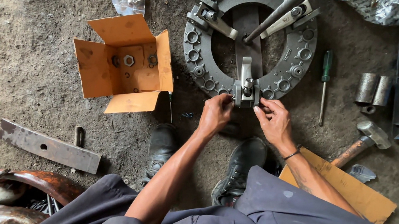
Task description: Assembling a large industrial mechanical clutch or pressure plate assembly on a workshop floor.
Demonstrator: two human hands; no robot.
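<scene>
Grey cast-metal clutch pressure ring [200, 70], big round disc with raised bolt bosses round its face, flat on dirt floor [37, 71] just ahead of black work boots [239, 171]. Likely heavy, fully rigid, rough cast skin so decent grip, not fragile; probably awkward to lift one-handed, best taken by outer rim on opposite sides. Small grey lever bracket with bolt [246, 89] sits at near edge of ring, between both hands; looks stiff, maybe oily, best pinched by its flat side cheeks.

Left hand [215, 114]: fingers curled, pressed against left side of bracket, thumb tucked toward it, wrist straight, forearm reaching forward from knee. Right hand [274, 121]: fingers partly bent, tips touching right side of bracket, palm turned inward, black band on wrist. Whether either hand truly clamps a loose part or only steadies bracket: cannot tell.

Two more levers at far rim, long steel bar [273, 15] lying across centre opening. Nearby: open orange cardboard box with nuts [124, 63] at left, green-handled screwdriver [325, 81] and wooden-handled hammer [366, 137] at right, rusty flat steel bar [48, 146] well apart at lower left.
</scene>
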